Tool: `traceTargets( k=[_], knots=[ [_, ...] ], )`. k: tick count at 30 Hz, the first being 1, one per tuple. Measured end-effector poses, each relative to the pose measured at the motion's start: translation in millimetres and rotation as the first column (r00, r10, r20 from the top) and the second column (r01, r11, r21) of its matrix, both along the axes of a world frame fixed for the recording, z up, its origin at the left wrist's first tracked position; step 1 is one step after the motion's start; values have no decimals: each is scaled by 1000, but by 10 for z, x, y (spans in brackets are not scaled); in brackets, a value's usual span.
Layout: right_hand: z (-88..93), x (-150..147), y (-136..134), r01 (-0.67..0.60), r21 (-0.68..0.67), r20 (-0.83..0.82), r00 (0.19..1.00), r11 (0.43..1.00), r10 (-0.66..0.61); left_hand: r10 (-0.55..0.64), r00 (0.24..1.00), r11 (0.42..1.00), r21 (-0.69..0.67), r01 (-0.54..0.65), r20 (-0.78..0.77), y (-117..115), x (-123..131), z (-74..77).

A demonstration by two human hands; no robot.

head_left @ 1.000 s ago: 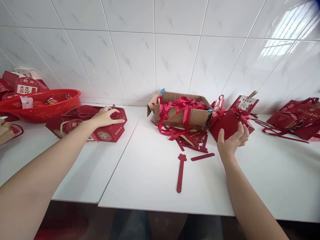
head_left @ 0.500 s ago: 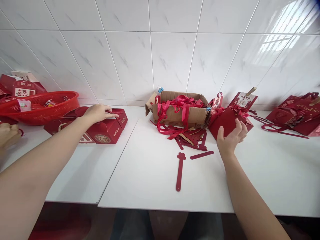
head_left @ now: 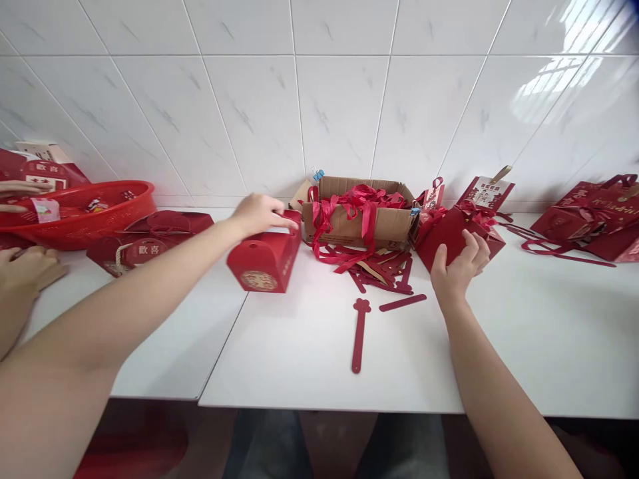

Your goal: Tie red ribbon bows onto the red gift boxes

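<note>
Left hand closed on red box

My left hand now holds the gold-stamped red box over the bench seam, nearer the cardboard box; a second ago it was right against the rope-handled red box, and a gap parts them now. A co-worker's second hand has come into view at the red basket

Red card box: round gold emblem | shiny crimson ribbons | brown cardboard carton | white wall tiles: grey veining
</note>
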State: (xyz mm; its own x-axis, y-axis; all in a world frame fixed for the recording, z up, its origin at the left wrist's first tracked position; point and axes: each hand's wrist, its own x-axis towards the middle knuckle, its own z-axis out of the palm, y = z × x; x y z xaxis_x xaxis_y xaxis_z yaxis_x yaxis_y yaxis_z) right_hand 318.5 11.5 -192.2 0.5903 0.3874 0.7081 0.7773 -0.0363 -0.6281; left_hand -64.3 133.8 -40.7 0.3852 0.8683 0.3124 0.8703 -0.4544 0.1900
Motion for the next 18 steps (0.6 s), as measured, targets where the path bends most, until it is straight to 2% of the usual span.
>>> traceTargets(
  k=[2, 4, 6, 8, 11, 12, 14, 16, 18],
  knots=[
    [-8, 5, -6, 0, 4, 1, 1000, 1000, 0, -61, 998, 998, -22, 61, 17, -48, 266, -141],
    [-20, 14, -12, 5, 13, 0, 1000, 1000, -5, -155, 988, 986, -70, 152, -31, -100, 462, -275],
    [-32, 23, -16, 5, 26, 3, 1000, 1000, -5, -254, 959, 961, -143, 236, -125, -151, 552, -346],
    [-40, 29, -21, 2, 42, 8, 1000, 999, -2, -298, 938, 950, -149, 273, -179, -189, 511, -332],
    [-43, 36, -31, -6, 57, 22, 1000, 998, 5, -245, 966, 969, 8, 246, -81, -171, 179, -191],
    [-44, 39, -34, -9, 60, 27, 1000, 998, 7, -188, 982, 980, 68, 189, -31, -138, 1, -132],
    [-45, 44, -35, -15, 66, 36, 999, 998, 13, 3, 1000, 992, 128, -3, -1, -36, -419, -22],
    [-48, 46, -30, -20, 70, 45, 999, 997, 17, 235, 972, 972, 2, -235, -21, 78, -867, 64],
    [-53, 44, -19, -24, 75, 53, 998, 997, 20, 372, 928, 925, -79, -371, -6, 160, -1272, 122]
  ],
)
